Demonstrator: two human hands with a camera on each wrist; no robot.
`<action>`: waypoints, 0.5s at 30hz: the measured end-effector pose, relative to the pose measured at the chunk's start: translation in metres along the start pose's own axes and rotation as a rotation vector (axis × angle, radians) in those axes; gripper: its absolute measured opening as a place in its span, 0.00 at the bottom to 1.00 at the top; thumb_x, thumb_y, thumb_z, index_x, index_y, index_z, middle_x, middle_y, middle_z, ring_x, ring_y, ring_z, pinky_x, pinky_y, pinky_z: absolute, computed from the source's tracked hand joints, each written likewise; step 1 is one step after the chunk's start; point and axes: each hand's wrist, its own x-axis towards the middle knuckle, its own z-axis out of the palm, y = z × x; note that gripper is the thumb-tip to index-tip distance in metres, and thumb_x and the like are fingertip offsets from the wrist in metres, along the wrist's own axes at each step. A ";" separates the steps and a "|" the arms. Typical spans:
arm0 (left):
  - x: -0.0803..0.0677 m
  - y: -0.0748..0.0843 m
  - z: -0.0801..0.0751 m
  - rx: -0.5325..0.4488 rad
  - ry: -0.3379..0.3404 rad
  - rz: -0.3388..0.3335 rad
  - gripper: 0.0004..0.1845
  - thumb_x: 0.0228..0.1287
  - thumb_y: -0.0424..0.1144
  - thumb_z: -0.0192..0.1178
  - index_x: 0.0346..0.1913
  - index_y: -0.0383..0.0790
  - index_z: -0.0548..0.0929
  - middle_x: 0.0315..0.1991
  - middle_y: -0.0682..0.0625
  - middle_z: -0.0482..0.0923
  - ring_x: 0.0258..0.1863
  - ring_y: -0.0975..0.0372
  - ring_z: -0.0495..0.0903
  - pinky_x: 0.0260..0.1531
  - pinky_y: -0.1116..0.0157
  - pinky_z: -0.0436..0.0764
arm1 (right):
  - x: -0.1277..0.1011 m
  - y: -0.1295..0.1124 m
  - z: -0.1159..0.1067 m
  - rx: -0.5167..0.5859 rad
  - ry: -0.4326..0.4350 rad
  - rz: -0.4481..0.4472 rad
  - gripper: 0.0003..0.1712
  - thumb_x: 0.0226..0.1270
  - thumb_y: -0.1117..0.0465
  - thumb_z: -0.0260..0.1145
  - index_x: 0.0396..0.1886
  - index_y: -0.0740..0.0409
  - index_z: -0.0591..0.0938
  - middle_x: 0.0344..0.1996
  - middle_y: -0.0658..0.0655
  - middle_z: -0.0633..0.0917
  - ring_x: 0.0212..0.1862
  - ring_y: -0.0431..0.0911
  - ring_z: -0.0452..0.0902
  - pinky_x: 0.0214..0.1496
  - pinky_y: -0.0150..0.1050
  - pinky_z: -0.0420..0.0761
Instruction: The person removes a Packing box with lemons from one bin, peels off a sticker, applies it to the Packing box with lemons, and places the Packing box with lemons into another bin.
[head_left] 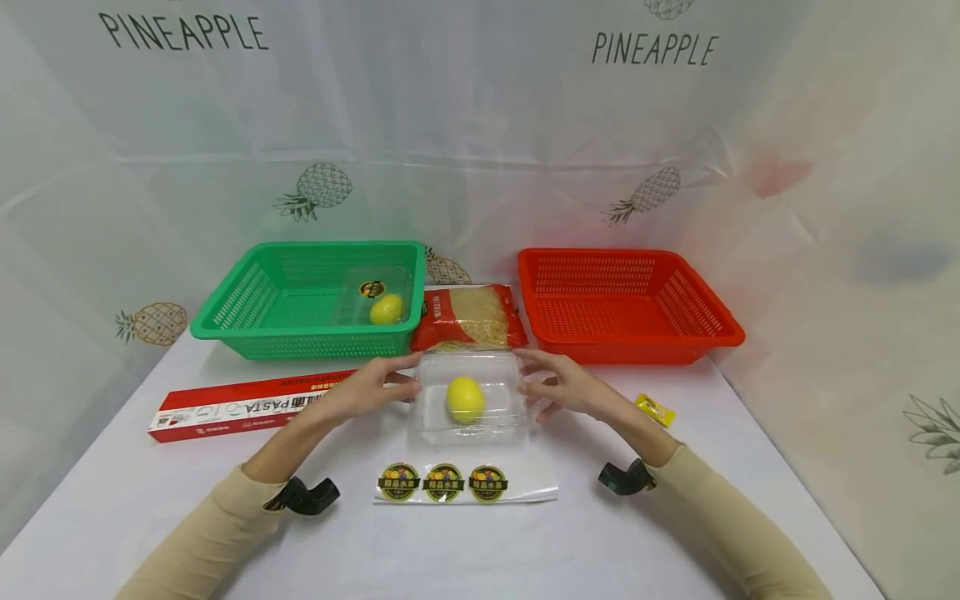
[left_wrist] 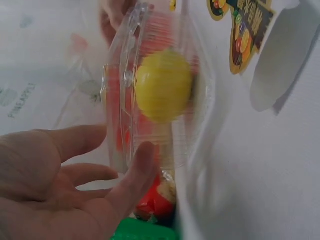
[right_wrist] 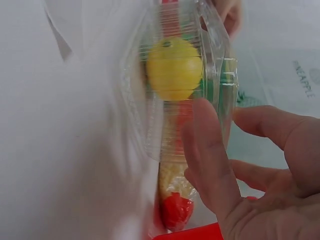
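1. Clamshell box [head_left: 468,400], clear plastic, sits on the white table [head_left: 675,517] dead centre in front of the person, lid down over a single yellow lemon [head_left: 465,398].
2. Left hand [head_left: 371,388] flanks the box on its left short side; right hand [head_left: 562,385] flanks it on the right. Box lies directly between the two palms, long axis running side to side, from one hand to the other.
3. Fingers of both hands straight and loosely spread, pointing away from the person along the box ends. Left wrist view: thumb tip [left_wrist: 145,155] touches the box wall, other fingers lie just behind the lid edge. Right wrist view: thumb [right_wrist: 210,150] laid against the clear wall likewise, other fingers fanned behind it. No curl round the box on either side; contact looks light, flat-handed.
4. Neither hand is plainly nearer; they stand about level, mirror fashion.
5. Sticker sheet [head_left: 465,483] with three round fruit labels lies just on the near side of the box.
6. Pasta bag [head_left: 468,318] touches or nearly touches the far edge of the box, between a green basket [head_left: 247,308] on the left and a red basket [head_left: 705,325] on the right.
7. Green basket holds another clear box with a lemon [head_left: 386,309] and a label on it. Long red pasta carton [head_left: 247,406] lies to the left, small yellow sachet [head_left: 655,408] to the right.
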 end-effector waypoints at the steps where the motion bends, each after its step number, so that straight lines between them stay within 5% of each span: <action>1: 0.000 0.001 0.001 0.022 0.006 -0.003 0.35 0.71 0.40 0.58 0.73 0.28 0.58 0.74 0.33 0.58 0.61 0.45 0.77 0.57 0.55 0.80 | 0.000 0.000 0.001 -0.018 0.016 -0.006 0.39 0.69 0.62 0.65 0.76 0.57 0.61 0.63 0.74 0.70 0.38 0.52 0.86 0.34 0.47 0.87; 8: -0.005 0.011 0.004 0.223 0.123 0.023 0.32 0.69 0.41 0.61 0.70 0.30 0.66 0.69 0.34 0.68 0.62 0.43 0.75 0.55 0.48 0.81 | -0.007 -0.006 0.006 -0.275 0.195 -0.059 0.37 0.63 0.57 0.71 0.70 0.58 0.69 0.59 0.68 0.74 0.38 0.52 0.86 0.28 0.37 0.85; 15: -0.010 0.016 0.015 0.288 0.234 0.147 0.29 0.62 0.41 0.67 0.66 0.38 0.75 0.63 0.40 0.74 0.60 0.46 0.76 0.49 0.54 0.84 | -0.017 -0.016 0.009 -0.353 0.241 -0.101 0.30 0.61 0.57 0.73 0.62 0.55 0.76 0.45 0.60 0.81 0.33 0.47 0.82 0.25 0.32 0.83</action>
